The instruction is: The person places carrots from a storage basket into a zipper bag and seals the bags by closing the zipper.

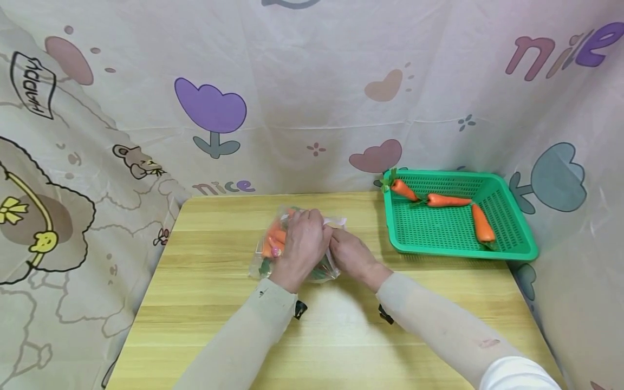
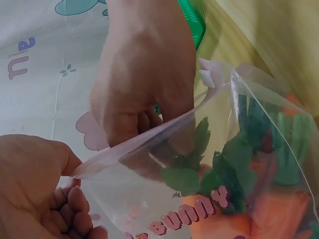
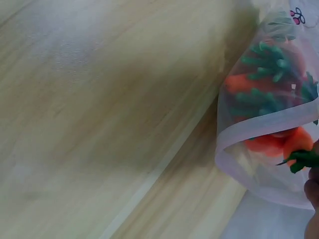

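A clear plastic bag [image 1: 260, 268] printed with "BUNNY" lies on the table, full of orange carrots [image 1: 278, 235] with green tops. My left hand [image 1: 302, 244] pinches the mouth of the bag between thumb and curled fingers. In the left wrist view, the fingers of my right hand [image 2: 149, 74] reach inside the bag's opening, by dark green leaves [image 2: 182, 179] seen through the plastic. At the right wrist view's edge, the fingers [image 3: 313, 191] of that hand grip the leafy green top [image 3: 301, 159] of a carrot, its body partly hidden.
Right of the bag stands a green plastic basket [image 1: 397, 238] with three carrots inside, one lying across its left rim. The wooden table [image 1: 205, 303] is backed by a patterned cloth [image 1: 292, 81] that also hangs along both sides.
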`<state>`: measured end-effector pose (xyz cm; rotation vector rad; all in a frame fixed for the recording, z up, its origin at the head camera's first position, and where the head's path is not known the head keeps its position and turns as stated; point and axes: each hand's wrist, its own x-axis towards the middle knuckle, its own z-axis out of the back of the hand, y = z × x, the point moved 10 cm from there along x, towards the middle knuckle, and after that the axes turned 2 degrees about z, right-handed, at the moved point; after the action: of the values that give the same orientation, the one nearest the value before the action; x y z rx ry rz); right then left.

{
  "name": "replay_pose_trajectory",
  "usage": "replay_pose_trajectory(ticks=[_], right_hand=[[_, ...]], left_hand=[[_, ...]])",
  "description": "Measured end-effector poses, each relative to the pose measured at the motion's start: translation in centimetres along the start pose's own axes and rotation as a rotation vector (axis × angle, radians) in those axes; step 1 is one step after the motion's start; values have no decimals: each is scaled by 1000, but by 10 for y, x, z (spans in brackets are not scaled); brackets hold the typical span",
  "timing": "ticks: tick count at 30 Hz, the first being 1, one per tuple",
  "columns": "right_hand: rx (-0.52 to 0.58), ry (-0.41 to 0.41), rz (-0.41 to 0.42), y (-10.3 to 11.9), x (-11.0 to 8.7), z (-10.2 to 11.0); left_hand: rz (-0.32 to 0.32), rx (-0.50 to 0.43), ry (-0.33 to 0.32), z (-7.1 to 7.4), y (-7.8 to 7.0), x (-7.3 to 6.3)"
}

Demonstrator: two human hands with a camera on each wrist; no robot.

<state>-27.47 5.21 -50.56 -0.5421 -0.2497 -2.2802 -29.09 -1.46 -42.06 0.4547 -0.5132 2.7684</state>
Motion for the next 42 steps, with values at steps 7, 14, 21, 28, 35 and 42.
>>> replay_pose_trajectory(ticks=[7,14,21,28,35,42], right_hand=[[-15,-133,26,-7,-6,17],[-111,-190,30,-24,-13,44],[-180,-224,-7,-59,-24,68],[-285,-174,-38,-107,-38,91],[-397,-117,-92,-163,-56,115],[-439,80,-228,-220,-85,123]], left_hand=[[33,-10,48,-5,7,0],[78,27,121,-14,15,-2],[57,49,104,-14,17,-4],[56,17,111,-15,19,-6],[33,8,113,-16,19,-9],[22,19,121,-19,21,-12]])
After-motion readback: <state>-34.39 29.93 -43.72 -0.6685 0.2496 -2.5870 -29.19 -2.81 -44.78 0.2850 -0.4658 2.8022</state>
